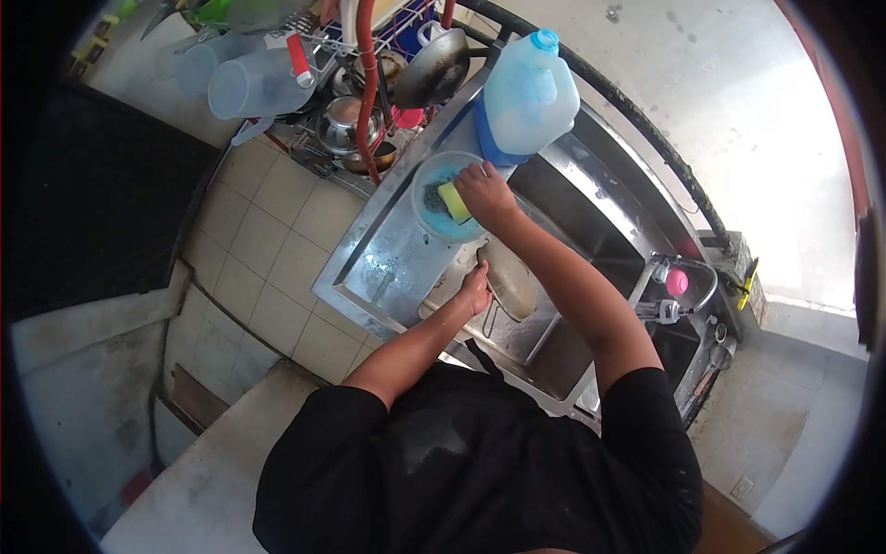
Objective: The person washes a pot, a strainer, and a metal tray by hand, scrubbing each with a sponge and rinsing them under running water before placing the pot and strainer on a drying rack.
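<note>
Two separate grips: the right hand [487, 194] clamps a yellow-green sponge [451, 202] over a plastic tub [417, 209] of blue liquid [444, 174]; the left hand [474, 290] holds the nine-o'clock edge of a dull metal pan [510, 283], at the tub's five o'clock. A translucent jug [529, 100] stands toward one o'clock.

Cannot see part of the yellow-green rectangular sponge [452, 200], covered by the right hand [486, 192], or most fingers of the left hand [474, 290], hidden by the dull beige oblong pan [509, 284]. Cannot identify the blurred dark clump [433, 198] in the round translucent bowl [418, 215].
</note>
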